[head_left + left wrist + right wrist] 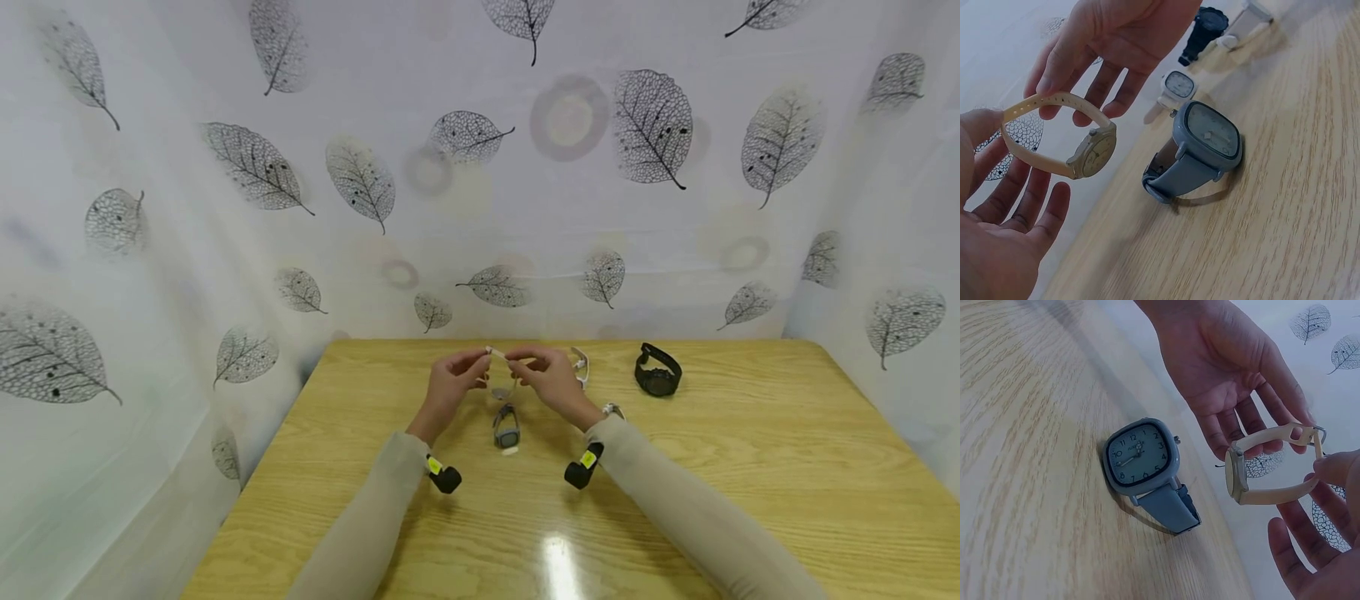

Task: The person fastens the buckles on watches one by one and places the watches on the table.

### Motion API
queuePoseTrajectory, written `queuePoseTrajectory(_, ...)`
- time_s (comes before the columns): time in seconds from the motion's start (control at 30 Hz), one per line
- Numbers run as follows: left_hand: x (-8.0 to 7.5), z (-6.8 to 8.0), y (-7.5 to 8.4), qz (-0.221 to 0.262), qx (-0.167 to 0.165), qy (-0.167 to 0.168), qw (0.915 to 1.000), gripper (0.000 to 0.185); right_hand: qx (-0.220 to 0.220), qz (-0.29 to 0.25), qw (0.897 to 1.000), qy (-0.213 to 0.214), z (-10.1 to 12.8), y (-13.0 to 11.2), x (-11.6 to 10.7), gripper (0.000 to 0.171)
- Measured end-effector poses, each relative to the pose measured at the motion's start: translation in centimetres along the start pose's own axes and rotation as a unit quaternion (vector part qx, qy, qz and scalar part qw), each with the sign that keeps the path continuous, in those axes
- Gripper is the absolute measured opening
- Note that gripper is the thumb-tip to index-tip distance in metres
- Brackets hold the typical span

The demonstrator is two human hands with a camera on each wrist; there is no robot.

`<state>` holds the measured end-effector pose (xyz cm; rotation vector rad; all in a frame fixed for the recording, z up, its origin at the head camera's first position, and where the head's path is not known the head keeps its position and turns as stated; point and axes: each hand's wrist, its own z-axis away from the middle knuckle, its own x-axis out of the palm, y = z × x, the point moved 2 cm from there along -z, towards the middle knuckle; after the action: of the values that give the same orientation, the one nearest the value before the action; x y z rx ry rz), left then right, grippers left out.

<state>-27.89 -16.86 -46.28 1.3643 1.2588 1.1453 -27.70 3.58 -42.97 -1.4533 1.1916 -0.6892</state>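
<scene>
Both hands hold a cream-strapped wristwatch above the table, its strap bent into a loop and its round dial hanging at the lower side. My left hand pinches the strap near the metal buckle. With thumb and finger, my right hand grips the strap's other part, where holes show in the left wrist view. The strap ends meet between the hands; whether the buckle is fastened, I cannot tell. Just below and nearer stands a grey-blue watch with a squarish dial, its strap closed in a loop.
Beyond my right hand lies a white watch, partly hidden by that hand. Another white watch shows beside the right wrist. A black watch sits farther right. The wooden table ends at a leaf-patterned curtain.
</scene>
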Motion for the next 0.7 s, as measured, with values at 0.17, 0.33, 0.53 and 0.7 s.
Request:
queuePoseTrajectory(0.17, 0.10, -0.07, -0.02, 0.001, -0.004, 0.012, 0.9999, 0.034, -0.003, 0.011, 1.000, -0.001, 0.03, -0.03, 0.07, 0.026)
queuePoseTrajectory(0.33, 0.00, -0.13, -0.06, 0.005, -0.009, 0.011, 0.9999, 0.032, -0.011, 0.014, 1.000, 0.000, 0.11, -0.10, 0.14, 0.024)
queuePoseTrajectory(0.53, 0.07, -0.13, -0.19, 0.004, -0.007, -0.015, 0.9999, 0.030, -0.022, 0.039, 0.999, -0.004, 0.24, -0.45, 0.41, 0.023)
queuePoseTrajectory(0.7, 0.23, -0.16, -0.32, -0.002, -0.004, -0.030, 0.9995, 0.030, -0.040, 0.065, 0.997, -0.008, 0.38, -0.80, 0.55, 0.023)
